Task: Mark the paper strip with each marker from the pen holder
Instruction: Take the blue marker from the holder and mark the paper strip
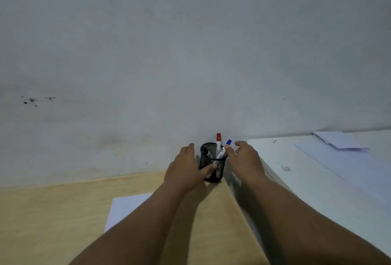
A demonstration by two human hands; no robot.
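A black mesh pen holder (212,160) stands at the far edge of the wooden table, against the wall. In it stand a red-capped marker (218,138), a blue-capped marker (227,143) and a black marker (207,152) lying low inside. My left hand (185,167) wraps the holder's left side, thumb across its front. My right hand (245,159) is at the holder's right, its thumb and fingertip touching the blue marker just below its cap. A white sheet of paper (124,206) lies on the table near me, partly hidden by my left forearm.
A white desk (317,180) adjoins on the right, with loose white papers (340,141) at its far end. A grey wall (190,53) rises directly behind the holder. The wooden table (53,222) spreads to the left.
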